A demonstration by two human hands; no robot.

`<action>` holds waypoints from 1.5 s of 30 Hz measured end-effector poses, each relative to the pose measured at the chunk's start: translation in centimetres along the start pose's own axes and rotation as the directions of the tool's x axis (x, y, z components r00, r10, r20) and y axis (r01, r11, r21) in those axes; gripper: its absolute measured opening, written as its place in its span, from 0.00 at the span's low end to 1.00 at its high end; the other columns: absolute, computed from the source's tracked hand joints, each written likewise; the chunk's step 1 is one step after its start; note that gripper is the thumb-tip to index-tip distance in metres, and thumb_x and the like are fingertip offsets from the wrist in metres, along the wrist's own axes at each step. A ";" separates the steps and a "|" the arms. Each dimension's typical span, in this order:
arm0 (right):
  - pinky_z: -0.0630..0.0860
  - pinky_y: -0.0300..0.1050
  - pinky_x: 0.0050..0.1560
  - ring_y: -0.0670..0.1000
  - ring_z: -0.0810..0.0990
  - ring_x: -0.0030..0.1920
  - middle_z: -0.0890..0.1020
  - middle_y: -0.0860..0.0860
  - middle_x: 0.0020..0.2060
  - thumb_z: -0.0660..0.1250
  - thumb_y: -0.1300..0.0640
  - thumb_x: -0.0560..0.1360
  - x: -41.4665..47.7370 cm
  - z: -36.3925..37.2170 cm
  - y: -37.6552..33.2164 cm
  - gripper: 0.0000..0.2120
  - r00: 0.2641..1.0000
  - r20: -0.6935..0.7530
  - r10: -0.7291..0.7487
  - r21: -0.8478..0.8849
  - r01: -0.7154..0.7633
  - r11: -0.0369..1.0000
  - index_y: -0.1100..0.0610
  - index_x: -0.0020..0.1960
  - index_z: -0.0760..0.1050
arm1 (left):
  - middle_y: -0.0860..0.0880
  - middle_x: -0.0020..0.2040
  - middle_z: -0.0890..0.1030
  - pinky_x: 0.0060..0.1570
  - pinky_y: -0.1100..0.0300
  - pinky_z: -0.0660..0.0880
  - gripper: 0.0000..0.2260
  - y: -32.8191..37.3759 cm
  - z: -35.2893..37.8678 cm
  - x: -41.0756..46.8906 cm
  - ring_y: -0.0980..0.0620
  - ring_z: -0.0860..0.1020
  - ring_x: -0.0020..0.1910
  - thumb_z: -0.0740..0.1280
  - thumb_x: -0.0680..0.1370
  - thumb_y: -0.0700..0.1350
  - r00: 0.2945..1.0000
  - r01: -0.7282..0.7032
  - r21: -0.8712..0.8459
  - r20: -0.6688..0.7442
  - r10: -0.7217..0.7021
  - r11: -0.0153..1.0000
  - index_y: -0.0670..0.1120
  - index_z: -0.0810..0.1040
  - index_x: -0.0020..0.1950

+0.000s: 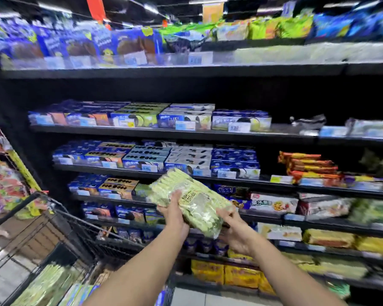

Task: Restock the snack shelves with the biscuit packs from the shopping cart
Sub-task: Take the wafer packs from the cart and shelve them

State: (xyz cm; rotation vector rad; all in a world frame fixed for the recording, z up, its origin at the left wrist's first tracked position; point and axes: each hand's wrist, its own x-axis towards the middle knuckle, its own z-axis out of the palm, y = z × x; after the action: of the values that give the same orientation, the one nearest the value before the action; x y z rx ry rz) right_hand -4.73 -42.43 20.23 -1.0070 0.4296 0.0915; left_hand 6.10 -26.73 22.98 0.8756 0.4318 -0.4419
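Currently: one green pack [189, 200], held before the shelves [142, 131], our left hand [174, 214] and right hand [233, 231] both curled round it. Step: shelving. Next, we judge: find its slot; more wait in cart [75, 224].

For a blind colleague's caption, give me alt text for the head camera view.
Two bare hands hold a pale green biscuit pack in front of stocked snack shelves, the left hand gripping its middle and the right hand its lower end. A black wire shopping cart at lower left holds more green packs.
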 end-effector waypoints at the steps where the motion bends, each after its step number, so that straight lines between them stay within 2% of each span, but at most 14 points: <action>1: 0.75 0.69 0.62 0.61 0.82 0.60 0.80 0.53 0.65 0.84 0.49 0.60 -0.4 0.1 -0.3 0.50 0.997 -0.060 -0.058 0.057 0.061 0.997 0.39 0.74 0.60 | 0.49 0.81 0.57 0.69 0.36 0.67 0.55 -0.7 1.3 -0.6 0.38 0.66 0.74 0.79 0.68 0.58 1.000 -0.009 0.017 -0.008 0.009 1.000 0.64 0.39 0.80; 5: 0.81 0.68 0.50 0.64 0.84 0.56 0.83 0.60 0.60 0.84 0.55 0.58 -2.9 -1.0 -3.2 0.45 0.955 -0.232 -0.183 0.135 0.218 0.966 0.49 0.69 0.66 | 0.49 0.82 0.53 0.72 0.34 0.60 0.60 -3.1 5.9 -2.4 0.39 0.60 0.78 0.80 0.63 0.64 0.996 -0.074 0.130 0.059 0.067 0.989 0.65 0.38 0.79; 9: 0.84 0.60 0.39 0.64 0.85 0.53 0.83 0.59 0.60 0.84 0.55 0.60 -6.4 -3.6 -7.8 0.46 0.930 -0.279 -0.242 0.128 0.285 0.950 0.47 0.73 0.66 | 0.44 0.69 0.75 0.56 0.38 0.78 0.55 -2.4 9.1 -3.8 0.39 0.78 0.62 0.80 0.55 0.68 0.962 -0.170 0.014 0.220 0.163 0.985 0.64 0.54 0.75; 11: 0.83 0.60 0.46 0.62 0.84 0.56 0.82 0.56 0.62 0.87 0.54 0.55 -8.0 -4.7 -10.3 0.50 0.908 -0.297 -0.296 0.100 0.338 0.936 0.46 0.72 0.67 | 0.46 0.65 0.76 0.50 0.43 0.81 0.53 -0.9 10.7 -4.4 0.39 0.80 0.60 0.79 0.55 0.69 0.921 -0.232 0.029 0.328 0.210 0.972 0.65 0.55 0.74; 13: 0.77 0.66 0.59 0.62 0.83 0.59 0.80 0.55 0.65 0.85 0.55 0.59 -9.7 -5.7 -12.6 0.52 0.879 -0.307 -0.364 0.072 0.403 0.913 0.44 0.77 0.62 | 0.46 0.66 0.76 0.54 0.40 0.80 0.51 0.5 12.6 -5.1 0.39 0.79 0.61 0.80 0.56 0.70 0.877 -0.294 0.097 0.423 0.227 0.951 0.67 0.58 0.72; 16: 0.70 0.69 0.67 0.64 0.80 0.63 0.77 0.58 0.68 0.82 0.57 0.64 -12.4 -6.8 -16.1 0.50 0.850 -0.301 -0.433 0.060 0.470 0.881 0.47 0.79 0.60 | 0.47 0.59 0.81 0.51 0.45 0.82 0.44 2.5 15.3 -6.4 0.43 0.83 0.56 0.79 0.56 0.70 0.810 -0.384 0.208 0.543 0.220 0.900 0.57 0.68 0.66; 19: 0.78 0.66 0.59 0.64 0.80 0.62 0.80 0.60 0.65 0.85 0.54 0.56 -15.4 -6.9 -19.4 0.49 0.796 -0.306 -0.523 0.010 0.552 0.834 0.54 0.73 0.69 | 0.47 0.56 0.85 0.55 0.49 0.79 0.39 4.5 17.8 -7.7 0.48 0.84 0.53 0.79 0.59 0.69 0.711 -0.522 0.292 0.668 0.220 0.801 0.48 0.76 0.62; 22: 0.84 0.57 0.47 0.64 0.83 0.58 0.82 0.62 0.61 0.80 0.56 0.62 -18.1 -7.2 -22.9 0.38 0.754 -0.292 -0.588 -0.021 0.609 0.793 0.61 0.70 0.73 | 0.50 0.55 0.86 0.63 0.46 0.76 0.33 6.2 21.1 -9.3 0.50 0.84 0.55 0.76 0.65 0.68 0.595 -0.641 0.329 0.783 0.179 0.693 0.48 0.80 0.61; 27: 0.77 0.65 0.61 0.65 0.81 0.60 0.81 0.64 0.61 0.77 0.58 0.67 -22.1 -7.5 -29.9 0.30 0.669 -0.309 -0.676 -0.094 0.685 0.722 0.62 0.68 0.75 | 0.54 0.54 0.85 0.49 0.57 0.81 0.43 8.6 28.0 -13.2 0.55 0.83 0.53 0.73 0.57 0.77 0.480 -0.782 0.302 0.850 0.218 0.545 0.53 0.79 0.65; 30: 0.84 0.58 0.50 0.63 0.83 0.56 0.81 0.64 0.60 0.71 0.60 0.71 -24.2 -7.5 -35.2 0.26 0.601 -0.289 -0.745 -0.120 0.749 0.651 0.64 0.68 0.75 | 0.55 0.64 0.78 0.60 0.54 0.74 0.51 9.6 32.7 -15.1 0.54 0.78 0.60 0.73 0.57 0.77 0.442 -0.833 0.269 0.850 0.288 0.484 0.51 0.72 0.73; 34: 0.83 0.47 0.36 0.55 0.87 0.44 0.87 0.58 0.49 0.75 0.61 0.67 -26.2 -7.8 -42.6 0.22 0.541 -0.242 -0.805 -0.271 0.759 0.592 0.64 0.61 0.79 | 0.63 0.59 0.76 0.56 0.58 0.68 0.50 9.8 39.1 -17.0 0.52 0.76 0.62 0.71 0.57 0.78 0.404 -0.870 0.246 0.853 0.330 0.427 0.51 0.74 0.71; 39: 0.83 0.47 0.42 0.56 0.85 0.49 0.87 0.55 0.48 0.80 0.57 0.63 -26.2 -10.9 -51.9 0.27 0.518 -0.175 -0.837 -0.441 0.719 0.537 0.61 0.60 0.77 | 0.49 0.72 0.74 0.62 0.53 0.68 0.43 8.4 47.1 -16.9 0.47 0.72 0.70 0.69 0.69 0.73 0.367 -0.907 0.233 0.844 0.390 0.350 0.48 0.69 0.76; 43: 0.78 0.58 0.61 0.58 0.82 0.59 0.83 0.58 0.59 0.83 0.52 0.59 -24.9 -14.2 -58.5 0.40 0.519 -0.170 -0.838 -0.505 0.684 0.526 0.61 0.67 0.73 | 0.47 0.73 0.73 0.61 0.51 0.68 0.38 7.0 53.5 -16.6 0.47 0.72 0.68 0.66 0.73 0.71 0.353 -0.926 0.245 0.832 0.428 0.286 0.49 0.69 0.75; 45: 0.73 0.61 0.68 0.60 0.79 0.63 0.81 0.59 0.63 0.82 0.50 0.60 -23.7 -16.1 -61.4 0.43 0.542 -0.173 -0.822 -0.533 0.650 0.541 0.62 0.69 0.71 | 0.46 0.75 0.69 0.63 0.50 0.68 0.39 6.3 56.5 -16.4 0.46 0.72 0.68 0.64 0.75 0.70 0.399 -0.915 0.319 0.804 0.441 0.246 0.45 0.67 0.75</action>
State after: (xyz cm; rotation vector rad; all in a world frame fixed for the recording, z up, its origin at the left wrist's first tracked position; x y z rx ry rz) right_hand -14.71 -86.06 71.14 -1.5797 0.3124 -0.8962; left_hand 6.01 -65.47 67.68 1.5773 -0.8739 0.0882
